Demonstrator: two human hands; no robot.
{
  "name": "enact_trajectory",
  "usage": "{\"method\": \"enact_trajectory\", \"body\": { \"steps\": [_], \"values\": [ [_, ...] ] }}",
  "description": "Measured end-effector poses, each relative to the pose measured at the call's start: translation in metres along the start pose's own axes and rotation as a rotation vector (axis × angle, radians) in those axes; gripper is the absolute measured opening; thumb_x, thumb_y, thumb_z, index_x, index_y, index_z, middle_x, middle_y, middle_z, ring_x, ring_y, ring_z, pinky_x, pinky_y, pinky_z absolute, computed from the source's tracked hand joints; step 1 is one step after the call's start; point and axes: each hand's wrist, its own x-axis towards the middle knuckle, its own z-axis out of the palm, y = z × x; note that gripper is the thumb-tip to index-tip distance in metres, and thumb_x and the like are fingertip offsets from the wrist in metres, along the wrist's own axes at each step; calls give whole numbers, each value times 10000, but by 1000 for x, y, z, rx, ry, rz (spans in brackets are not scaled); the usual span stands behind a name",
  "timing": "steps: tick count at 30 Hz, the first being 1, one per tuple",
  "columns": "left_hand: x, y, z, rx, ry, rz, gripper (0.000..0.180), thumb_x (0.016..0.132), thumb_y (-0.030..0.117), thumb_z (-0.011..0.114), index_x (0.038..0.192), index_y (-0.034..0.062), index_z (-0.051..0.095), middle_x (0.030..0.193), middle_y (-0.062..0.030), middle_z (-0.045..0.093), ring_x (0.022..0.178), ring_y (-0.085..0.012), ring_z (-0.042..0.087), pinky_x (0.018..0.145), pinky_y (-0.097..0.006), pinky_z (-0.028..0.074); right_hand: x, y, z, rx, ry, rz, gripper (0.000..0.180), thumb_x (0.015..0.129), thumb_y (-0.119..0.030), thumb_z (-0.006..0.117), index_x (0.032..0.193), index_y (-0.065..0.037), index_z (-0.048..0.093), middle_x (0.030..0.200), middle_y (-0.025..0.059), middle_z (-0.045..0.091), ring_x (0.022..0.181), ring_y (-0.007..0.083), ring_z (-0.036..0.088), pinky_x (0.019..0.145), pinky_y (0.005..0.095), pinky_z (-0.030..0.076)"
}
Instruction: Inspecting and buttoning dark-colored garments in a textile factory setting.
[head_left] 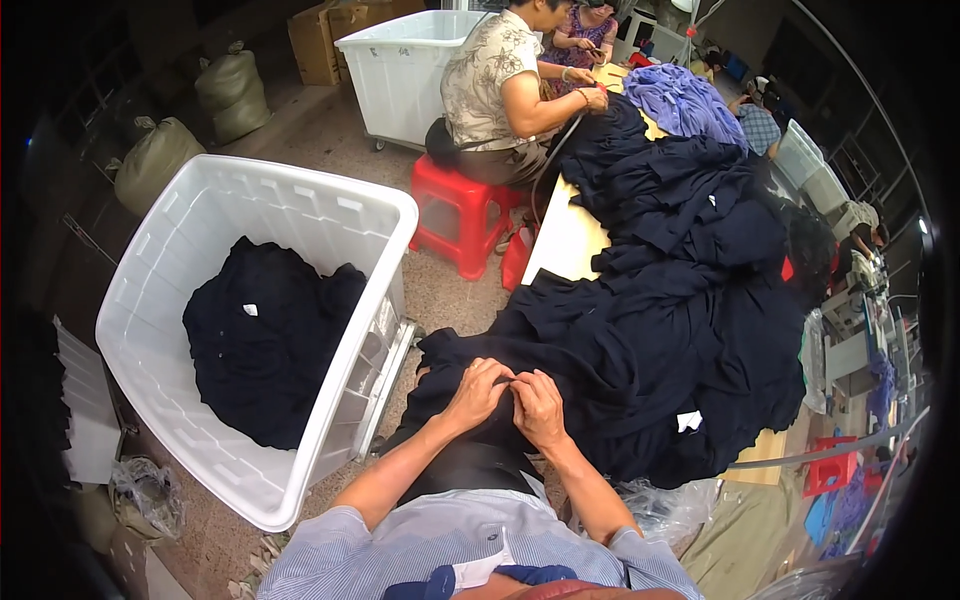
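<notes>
Both hands at lap level, close together, knuckles nearly touching. Left hand (pixel 478 390) – fingers curled tight, pinching a fold of the dark navy garment (pixel 600 350). Right hand (pixel 538 408) – same, fingers bent shut on the cloth just beside the left; what sits betw. the fingertips is too small to tell.

Garment spills off the table edge into the lap; it's the near end of a big heap of same-colour pieces covering the light worktable (pixel 570 240). White tag (pixel 689 421) shows on the heap, to the right of the hands.

Left of the lap: large white plastic bin (pixel 330 215) on the floor, holding more dark garments (pixel 262 340), small white label on top.

Far end of table: another person in a patterned shirt (pixel 490 75) seated on a red stool (pixel 455 210), hands on the dark cloth. Purple-blue fabric (pixel 680 100) piled beyond. Second white bin (pixel 400 70) behind that person. Stuffed sacks (pixel 230 90) along the left wall.
</notes>
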Motion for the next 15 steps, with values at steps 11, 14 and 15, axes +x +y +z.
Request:
{"method": "enact_trajectory", "body": {
  "steps": [11, 14, 15],
  "values": [
    [11, -2, -20, 96, -241, 124, 163, 989, 110, 726, 1126, 26, 699, 1079, -156, 683, 1065, -400, 645, 922, -503, 517, -1, 1, -4, 19, -14, 16, 110, 891, 55, 757, 964, 4, 692, 993, 157, 711, 927, 365, 719, 1057, 530, 591],
    [16, -10, -25, -32, -247, 138, 166, 985, 126, 760, 1100, 12, 719, 1064, -168, 707, 1053, -408, 664, 920, -492, 534, 1, 1, -9, -20, -78, -3, 161, 870, 57, 782, 940, 3, 648, 988, 151, 696, 919, 367, 710, 1071, 548, 580],
    [17, -12, -25, -20, -239, 176, 170, 967, 127, 786, 1082, 11, 738, 1062, -171, 726, 1031, -409, 679, 913, -481, 546, 0, 3, -9, 7, -82, 9, 158, 876, 46, 783, 938, -5, 647, 985, 143, 696, 919, 368, 708, 1075, 552, 574]
  ]
}}
